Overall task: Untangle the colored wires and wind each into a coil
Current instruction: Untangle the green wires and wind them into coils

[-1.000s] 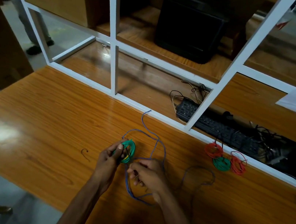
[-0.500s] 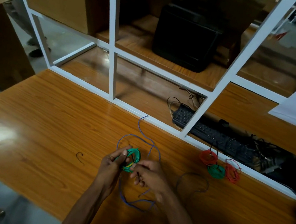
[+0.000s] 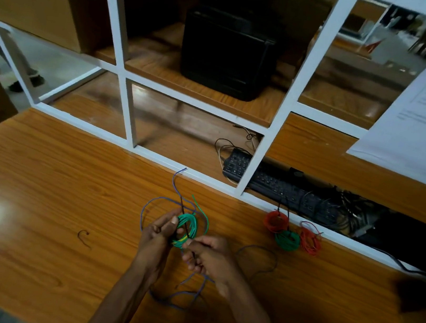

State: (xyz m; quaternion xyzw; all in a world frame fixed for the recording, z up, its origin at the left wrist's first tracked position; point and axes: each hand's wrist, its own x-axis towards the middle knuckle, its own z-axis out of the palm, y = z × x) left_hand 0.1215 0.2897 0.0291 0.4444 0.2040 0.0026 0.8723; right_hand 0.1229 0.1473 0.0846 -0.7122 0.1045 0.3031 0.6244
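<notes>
A green wire coil (image 3: pixel 187 229) with a yellow patch is held upright between both hands above the wooden table (image 3: pixel 34 203). My left hand (image 3: pixel 158 232) grips its left side, thumb on the rim. My right hand (image 3: pixel 207 254) pinches the coil's lower right edge and a thin dark tie that crosses the coil. A loose green end sticks up at the right. A long blue wire (image 3: pixel 175 183) lies in loops on the table around and under my hands. Three wound coils lie at the right: red (image 3: pixel 274 221), green (image 3: pixel 288 240) and red (image 3: pixel 310 241).
A white frame partition (image 3: pixel 131 146) runs along the table's far edge. Behind it lie a black keyboard (image 3: pixel 267 180), tangled cables and a black box (image 3: pixel 227 55) on a shelf. A small dark hook (image 3: pixel 84 237) lies on the table at the left.
The view has shifted closer. The coil has turned more upright between my hands, and a loose green end now sticks up at its right. My right hand stays at the coil's lower edge.
</notes>
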